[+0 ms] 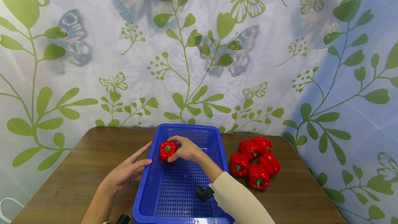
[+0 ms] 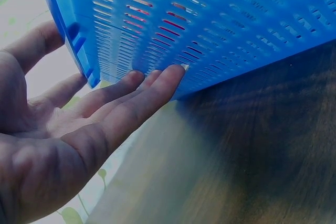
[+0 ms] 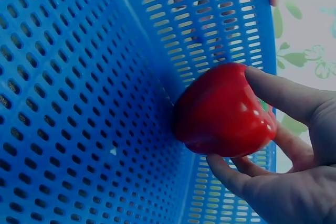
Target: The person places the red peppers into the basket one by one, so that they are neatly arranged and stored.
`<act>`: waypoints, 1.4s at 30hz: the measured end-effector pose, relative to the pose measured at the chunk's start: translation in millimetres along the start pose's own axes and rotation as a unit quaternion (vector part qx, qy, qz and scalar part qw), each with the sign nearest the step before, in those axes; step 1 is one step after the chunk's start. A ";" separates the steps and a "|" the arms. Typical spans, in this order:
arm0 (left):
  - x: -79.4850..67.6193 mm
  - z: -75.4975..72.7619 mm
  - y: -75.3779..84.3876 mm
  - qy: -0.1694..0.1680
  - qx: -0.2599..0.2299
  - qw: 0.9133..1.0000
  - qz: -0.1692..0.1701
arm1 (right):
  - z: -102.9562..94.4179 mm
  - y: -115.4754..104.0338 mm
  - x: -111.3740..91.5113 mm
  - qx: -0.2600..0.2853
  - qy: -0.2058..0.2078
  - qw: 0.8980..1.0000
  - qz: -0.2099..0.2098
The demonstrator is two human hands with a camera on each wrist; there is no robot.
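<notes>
A blue plastic basket (image 1: 183, 189) with slotted walls stands on the table. Inside it, near the far left corner, my right hand (image 1: 186, 149) grips a red bell pepper (image 1: 168, 150) between thumb and fingers, its green stem facing up. In the right wrist view the pepper (image 3: 223, 111) sits close to the slotted side wall, thumb on one side and fingertips on the other. My left hand (image 1: 129, 170) is at the basket's left side, fingers extended; in the left wrist view its fingertips (image 2: 170, 80) are right at the outer wall, with the thumb up by the rim.
Several more red bell peppers (image 1: 239, 163) lie grouped on the brown table (image 1: 298, 189), right of the basket. A curtain (image 1: 199, 54) printed with leaves and butterflies hangs behind the table's back edge.
</notes>
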State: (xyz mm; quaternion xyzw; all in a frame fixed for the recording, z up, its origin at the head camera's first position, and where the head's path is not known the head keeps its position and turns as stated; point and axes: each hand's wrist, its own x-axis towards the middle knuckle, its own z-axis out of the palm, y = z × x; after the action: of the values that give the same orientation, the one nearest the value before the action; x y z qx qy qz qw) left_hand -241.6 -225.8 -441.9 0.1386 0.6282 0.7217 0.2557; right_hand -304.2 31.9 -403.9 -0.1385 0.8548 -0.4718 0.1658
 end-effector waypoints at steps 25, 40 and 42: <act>-1.0 2.2 -4.7 0.010 -0.004 1.000 -0.002 | -1.5 12.7 12.9 -0.018 0.072 0.997 0.022; 0.8 1.2 -6.2 0.008 -0.008 1.000 -0.001 | -7.7 16.5 14.3 0.011 0.077 0.997 0.025; 1.0 1.8 -5.9 0.008 -0.008 1.000 -0.002 | -8.5 16.3 13.8 0.012 0.076 0.997 0.027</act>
State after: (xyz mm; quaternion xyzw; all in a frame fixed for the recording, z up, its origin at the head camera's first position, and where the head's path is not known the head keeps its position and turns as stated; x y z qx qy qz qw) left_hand -240.4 -223.3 -447.5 0.1296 0.6248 0.7273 0.2527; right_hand -321.5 41.3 -415.7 -0.0775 0.8625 -0.4867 0.1148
